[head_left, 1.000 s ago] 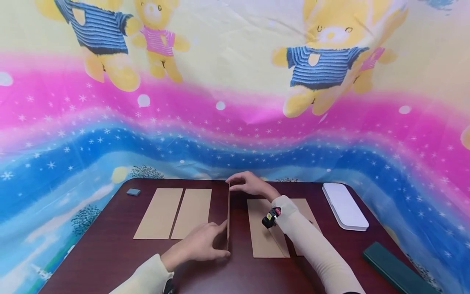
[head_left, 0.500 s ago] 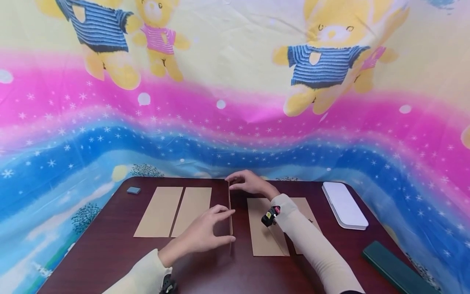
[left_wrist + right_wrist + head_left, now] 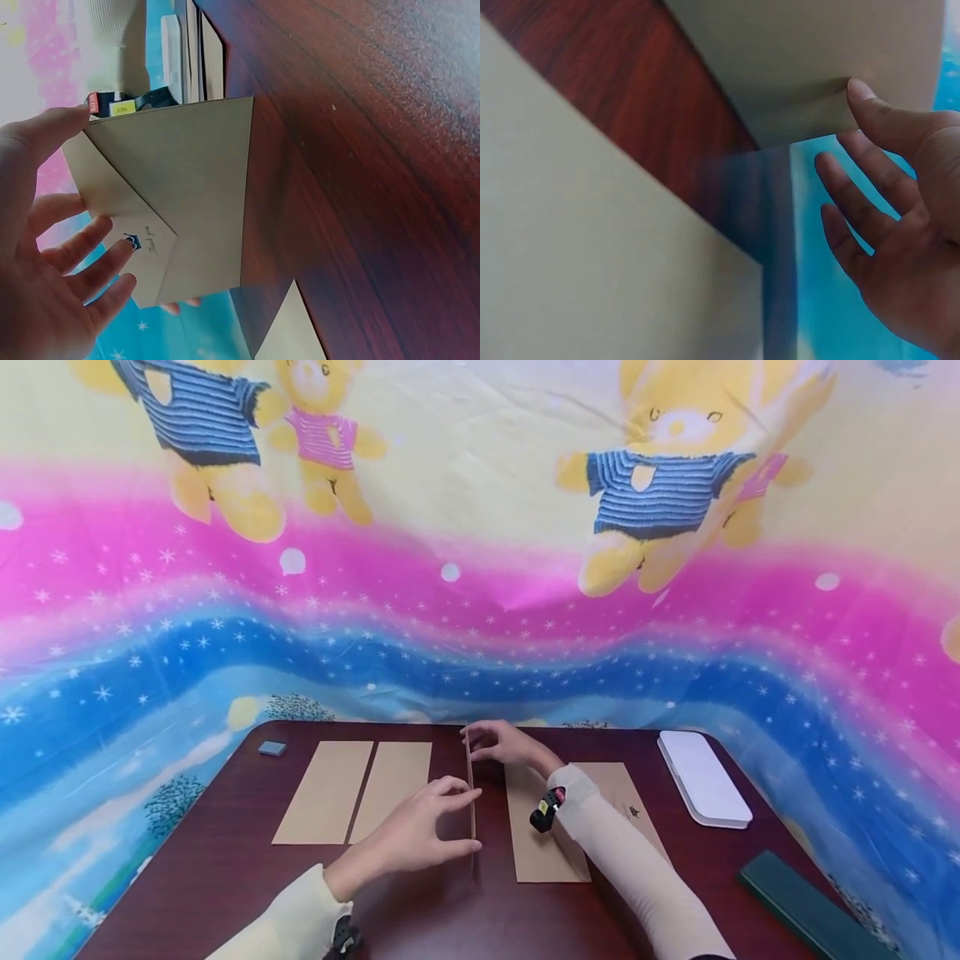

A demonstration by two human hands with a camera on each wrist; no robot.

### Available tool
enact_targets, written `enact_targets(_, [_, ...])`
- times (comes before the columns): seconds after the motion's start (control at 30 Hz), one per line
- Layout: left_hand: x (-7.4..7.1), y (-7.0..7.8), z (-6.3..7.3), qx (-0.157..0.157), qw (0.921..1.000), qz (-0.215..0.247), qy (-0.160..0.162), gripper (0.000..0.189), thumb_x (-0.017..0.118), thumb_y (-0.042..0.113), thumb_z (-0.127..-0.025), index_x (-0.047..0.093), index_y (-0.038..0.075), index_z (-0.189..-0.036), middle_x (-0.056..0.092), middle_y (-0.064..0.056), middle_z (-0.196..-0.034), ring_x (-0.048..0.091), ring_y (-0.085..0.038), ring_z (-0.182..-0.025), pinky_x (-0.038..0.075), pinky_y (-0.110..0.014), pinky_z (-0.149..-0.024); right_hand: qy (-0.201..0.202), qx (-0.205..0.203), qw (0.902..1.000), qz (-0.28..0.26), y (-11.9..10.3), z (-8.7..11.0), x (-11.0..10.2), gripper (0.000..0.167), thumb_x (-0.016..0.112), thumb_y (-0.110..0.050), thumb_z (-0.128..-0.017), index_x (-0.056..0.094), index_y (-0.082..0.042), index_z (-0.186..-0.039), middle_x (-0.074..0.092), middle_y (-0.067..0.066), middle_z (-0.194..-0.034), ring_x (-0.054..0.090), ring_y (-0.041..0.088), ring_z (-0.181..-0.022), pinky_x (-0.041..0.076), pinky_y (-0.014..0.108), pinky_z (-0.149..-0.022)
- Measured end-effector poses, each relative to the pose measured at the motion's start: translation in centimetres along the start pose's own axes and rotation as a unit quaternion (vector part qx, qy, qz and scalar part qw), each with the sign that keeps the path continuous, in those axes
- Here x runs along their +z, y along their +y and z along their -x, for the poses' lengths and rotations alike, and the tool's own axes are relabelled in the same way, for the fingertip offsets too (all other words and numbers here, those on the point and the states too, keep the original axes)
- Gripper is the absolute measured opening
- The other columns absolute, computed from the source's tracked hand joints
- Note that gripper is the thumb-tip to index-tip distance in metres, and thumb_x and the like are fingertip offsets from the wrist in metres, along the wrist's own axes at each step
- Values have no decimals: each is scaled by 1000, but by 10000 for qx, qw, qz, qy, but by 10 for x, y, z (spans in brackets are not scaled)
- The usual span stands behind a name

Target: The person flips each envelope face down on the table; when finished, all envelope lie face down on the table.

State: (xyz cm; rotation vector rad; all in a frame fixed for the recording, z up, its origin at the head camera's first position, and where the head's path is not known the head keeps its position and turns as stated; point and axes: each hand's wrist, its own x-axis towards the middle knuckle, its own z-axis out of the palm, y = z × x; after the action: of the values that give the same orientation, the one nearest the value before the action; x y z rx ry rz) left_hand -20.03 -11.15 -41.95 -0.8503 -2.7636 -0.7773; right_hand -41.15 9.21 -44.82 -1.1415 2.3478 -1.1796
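A kraft envelope (image 3: 195,165) stands on edge between my hands, almost a thin line in the head view. Its pointed flap (image 3: 124,195), with a small print and "Thank you", faces my left hand (image 3: 411,832). That hand's fingers are spread loosely across the flap side, and its thumb tip lies at the envelope's edge. My right hand (image 3: 512,745) pinches the far end. In the right wrist view its thumb (image 3: 866,94) presses the plain face while the index finger passes behind; the other fingers are spread apart.
Two flat kraft envelopes (image 3: 322,793) lie side by side on the left of the dark red table (image 3: 210,877). More kraft envelopes (image 3: 551,864) lie under the right forearm. A white case (image 3: 705,781) and a dark green case (image 3: 810,902) are at the right; a small blue-grey block (image 3: 272,748) sits back left.
My left hand has moved up and slightly right along the envelope, its fingertips now over the edge. The right hand's fingers have shifted at the far end, and its forearm has swung slightly.
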Motion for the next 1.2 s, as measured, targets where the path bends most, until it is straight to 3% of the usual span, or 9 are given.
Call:
enact_targets(0.37, [1,2,1,101,9999,-68,-88,68,77,48,-88,57,24,-149,58,5,-140,57,-17,-130,47,-46,-109,0,412,9963,755,18,0,16,35,75,-8,-92,70,-6,-127,76,6,-119,71,23,-115,55,37,-101])
enact_targets(0.7, [1,-1,4,232,9993,-281,97,72,80,45,-86,56,20,-150,58,4,-139,57,-18,-129,48,-44,-108,62,315,9904,1345,18,-2,18,20,71,-17,-97,75,-12,-116,76,0,-112,69,16,-108,53,37,-98])
enact_targets(0.9, [-3,-5,7,544,9962,-448,512,68,81,44,-86,60,19,-146,59,4,-135,59,-18,-125,51,-42,-104,303,379,9930,1079,17,-1,5,17,68,-22,-100,73,-15,-115,74,0,-113,67,15,-109,52,38,-100])
enact_targets(1.2, [-11,-14,12,705,9898,-656,1046,66,85,45,-82,67,18,-139,64,3,-131,63,-20,-120,50,-47,-103,515,354,9954,728,6,2,-18,25,68,-18,-100,72,-8,-122,76,10,-110,72,15,-95,58,30,-83])
